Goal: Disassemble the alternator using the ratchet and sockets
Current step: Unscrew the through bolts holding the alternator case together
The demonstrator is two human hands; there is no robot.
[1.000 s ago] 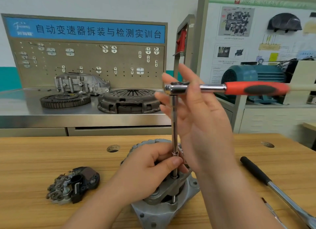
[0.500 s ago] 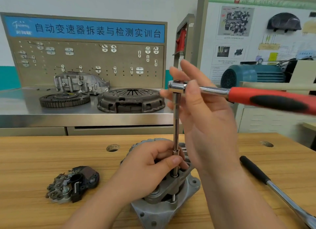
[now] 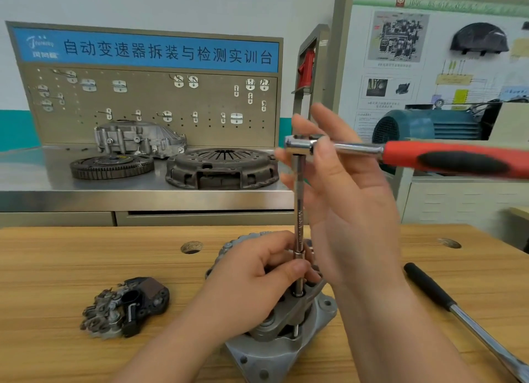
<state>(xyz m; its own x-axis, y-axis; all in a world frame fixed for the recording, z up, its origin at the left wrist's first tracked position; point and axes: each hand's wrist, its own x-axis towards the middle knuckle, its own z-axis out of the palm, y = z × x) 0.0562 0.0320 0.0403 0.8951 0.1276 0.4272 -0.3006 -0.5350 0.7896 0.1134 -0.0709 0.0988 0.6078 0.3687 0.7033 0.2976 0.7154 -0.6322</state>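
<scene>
Because the alternator (image 3: 289, 351) needs a firm base while its bolts are loosened, it stands on the wooden desk (image 3: 71, 268), near the front edge and between the two forearms. Above it the ratchet (image 3: 446, 159) lies level, with its red and black handle pointing to the right, where it has free room to swing. From the ratchet head a long extension bar (image 3: 298, 205) goes straight down into the alternator housing; the socket at its end is hidden in a recess. A second tool (image 3: 429, 286) with a black handle lies on the desk at the right, well apart. A dark part (image 3: 126, 305), probably already taken off, lies at the left. The right hand (image 3: 349, 205) is at the ratchet head with its fingers straight and spread. They only touch the head, I think to turn it lightly. The left hand (image 3: 252, 288) has its fingers (image 3: 294, 268) curled round the low end of the bar, most likely to hold it upright on the bolt.
</scene>
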